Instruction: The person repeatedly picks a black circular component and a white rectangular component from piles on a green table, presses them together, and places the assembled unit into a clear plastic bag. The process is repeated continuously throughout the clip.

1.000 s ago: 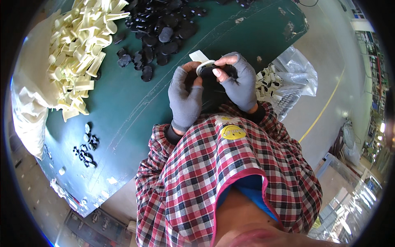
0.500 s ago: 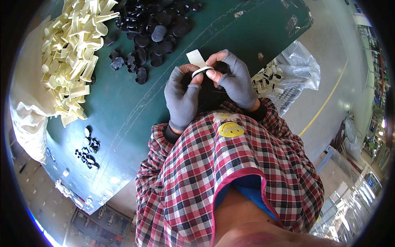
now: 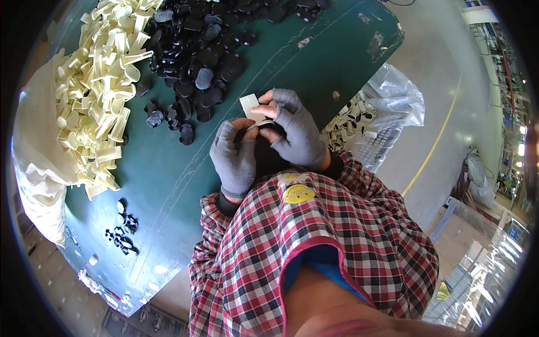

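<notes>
Both hands wear grey fingerless gloves and meet over the near edge of the green table (image 3: 185, 168). Between them is a cream plastic piece (image 3: 247, 103) with a flat tab that points up and away from me. My left hand (image 3: 236, 160) pinches its lower end between thumb and fingertips. On the other side, my right hand (image 3: 296, 130) has its fingers against the tab and its thumb by the lower end. The fingers cover much of that end, so I cannot make out whether a black part sits in it.
A heap of cream plastic pieces (image 3: 106, 95) spills from a white sack (image 3: 42, 151) at the left. Beside it lies a pile of black oval caps (image 3: 208, 59). Small black parts (image 3: 122, 231) sit nearer. A clear plastic bag (image 3: 398, 98) with cream-and-black pieces stands at the right.
Both hands have moved slightly left with the cream piece. My right fingers have shifted onto its tab. The view has shifted, so the heaps appear lower.
</notes>
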`<state>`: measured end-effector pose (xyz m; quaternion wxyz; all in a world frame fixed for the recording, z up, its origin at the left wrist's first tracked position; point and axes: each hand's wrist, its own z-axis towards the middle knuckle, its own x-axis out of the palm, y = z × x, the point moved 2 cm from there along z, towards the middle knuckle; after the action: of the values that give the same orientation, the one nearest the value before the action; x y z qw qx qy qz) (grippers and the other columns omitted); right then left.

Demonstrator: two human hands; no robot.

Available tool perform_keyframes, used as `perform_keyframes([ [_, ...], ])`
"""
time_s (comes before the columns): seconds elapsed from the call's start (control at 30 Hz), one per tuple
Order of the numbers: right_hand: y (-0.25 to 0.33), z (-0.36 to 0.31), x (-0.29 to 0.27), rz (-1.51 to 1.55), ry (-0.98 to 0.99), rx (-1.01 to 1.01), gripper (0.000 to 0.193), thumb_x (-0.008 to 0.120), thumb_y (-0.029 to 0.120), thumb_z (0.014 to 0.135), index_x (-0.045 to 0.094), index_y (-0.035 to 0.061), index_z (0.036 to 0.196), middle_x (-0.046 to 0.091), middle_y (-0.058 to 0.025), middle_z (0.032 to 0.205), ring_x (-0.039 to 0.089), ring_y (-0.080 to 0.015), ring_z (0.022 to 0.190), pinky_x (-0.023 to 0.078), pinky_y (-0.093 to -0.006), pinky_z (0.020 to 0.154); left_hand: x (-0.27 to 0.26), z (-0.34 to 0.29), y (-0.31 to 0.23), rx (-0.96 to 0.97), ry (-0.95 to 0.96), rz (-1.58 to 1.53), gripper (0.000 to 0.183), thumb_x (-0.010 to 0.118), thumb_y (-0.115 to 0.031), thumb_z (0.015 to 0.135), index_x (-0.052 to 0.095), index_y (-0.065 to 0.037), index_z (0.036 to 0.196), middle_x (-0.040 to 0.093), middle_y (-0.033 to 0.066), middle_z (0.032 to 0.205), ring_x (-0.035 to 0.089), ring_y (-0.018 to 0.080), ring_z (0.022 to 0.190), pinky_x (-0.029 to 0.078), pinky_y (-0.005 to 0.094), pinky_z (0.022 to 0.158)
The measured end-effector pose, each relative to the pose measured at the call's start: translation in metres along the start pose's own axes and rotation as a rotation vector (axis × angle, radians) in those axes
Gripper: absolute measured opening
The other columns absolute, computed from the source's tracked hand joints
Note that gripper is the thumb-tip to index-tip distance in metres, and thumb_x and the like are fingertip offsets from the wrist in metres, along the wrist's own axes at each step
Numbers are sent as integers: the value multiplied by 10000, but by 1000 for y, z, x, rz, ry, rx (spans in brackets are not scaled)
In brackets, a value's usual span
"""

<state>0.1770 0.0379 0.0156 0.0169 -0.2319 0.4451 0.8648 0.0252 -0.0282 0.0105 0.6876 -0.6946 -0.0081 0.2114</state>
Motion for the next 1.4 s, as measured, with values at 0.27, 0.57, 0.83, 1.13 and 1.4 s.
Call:
perform_keyframes([
  [0.27,-6,-14,-10,482,-82,527,207,709,106,927,601,36,1090,606,-56,990,593,-117,832,512,-277,707,6,-9,-14,-50,9,-494,328,545,13,991,552,20,1319,621,86,1223,603,153,1101,456,287,992],
  [0.57,-3,-20,13,580,18,412,267,729,136,948,567,26,1130,587,-45,1056,580,-69,921,491,-212,749,0,-8,1,-218,10,-762,216,654,-95,968,651,4,1160,669,24,1070,599,102,981,450,251,931],
  [0.83,-1,-15,13,583,-5,376,216,742,76,915,609,24,1077,612,-41,959,614,-79,823,529,-226,713,-4,-7,-1,-243,44,-688,180,660,-46,937,661,1,1111,670,9,1030,595,91,942,453,235,879],
  [1.13,-2,-15,12,588,71,443,150,689,111,946,591,36,1033,576,-27,903,558,-91,807,473,-252,712,-4,-9,4,-370,84,-819,183,659,-46,942,637,-2,1119,664,13,1036,594,85,954,454,233,869],
  [1.4,-2,-12,10,514,11,244,129,653,47,929,571,20,1026,586,-83,905,583,-173,800,483,-305,738,-5,-4,-6,-373,62,-666,129,629,12,936,643,-15,1061,629,-13,932,543,59,835,419,209,762],
])
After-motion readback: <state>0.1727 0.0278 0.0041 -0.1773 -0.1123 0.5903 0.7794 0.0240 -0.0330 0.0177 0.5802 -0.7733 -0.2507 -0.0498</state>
